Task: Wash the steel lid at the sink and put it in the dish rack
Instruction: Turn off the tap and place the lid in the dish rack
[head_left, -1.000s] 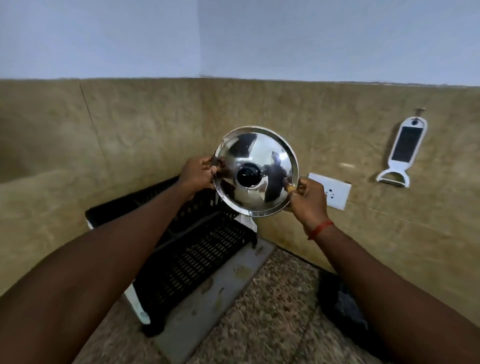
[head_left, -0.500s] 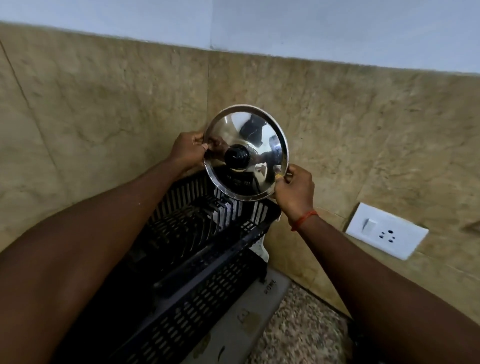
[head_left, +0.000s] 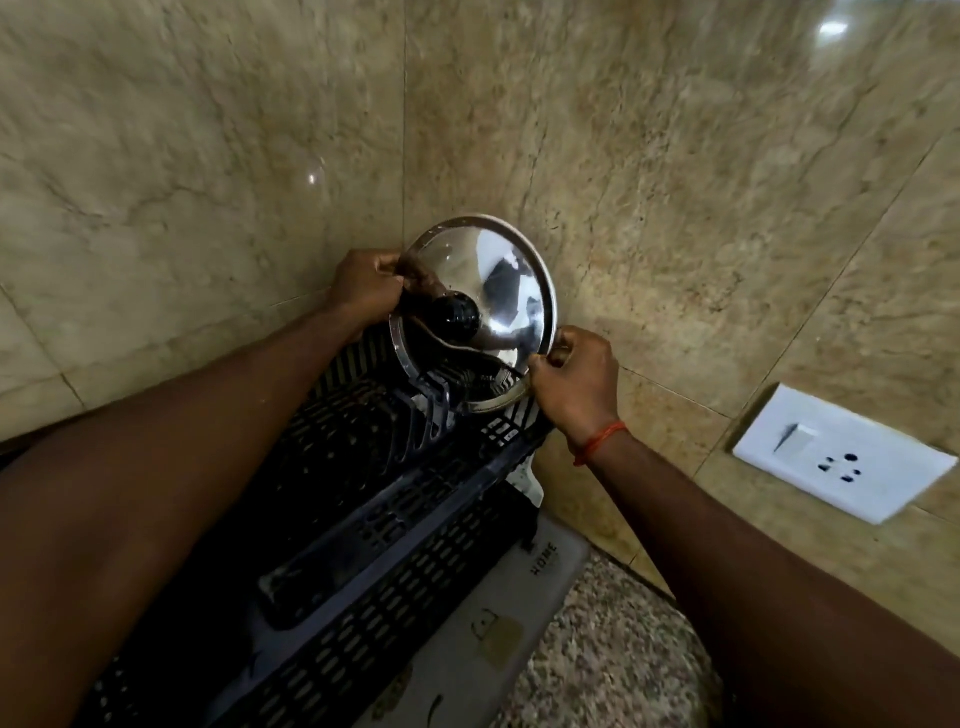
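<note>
The lid (head_left: 498, 280) stands almost on edge over the far end of the rack (head_left: 363, 493), close to the corner of the tiled wall (head_left: 675, 182), with its domed side and black knob (head_left: 457, 313) facing the camera. Its lower rim is down among the upright plate prongs, though I cannot tell whether it is seated in a slot yet or only touching them. Both hands hold it: the left hand (head_left: 366, 283) pinches the rim at the upper left, and the right hand (head_left: 574, 376), with a red thread (head_left: 602, 439) at the wrist, pinches the rim at the lower right, fingers curled tight on the edge. Judging by its thin polished steel, the lid should be light and quite stiff, so it will not flex in the grip. It would dent or clatter rather than break. A few specks near the knob may be water, so the smooth dome is probably slippery. The rolled rim gives the surest hold for steering it between prongs, and the knob would serve for one hand. Being round, it may roll or tip if let go before a slot catches it. The rack sits on a pale mat (head_left: 519, 597) on the speckled worktop (head_left: 613, 649), and a white socket (head_left: 841, 457) is on the wall to the right.
</note>
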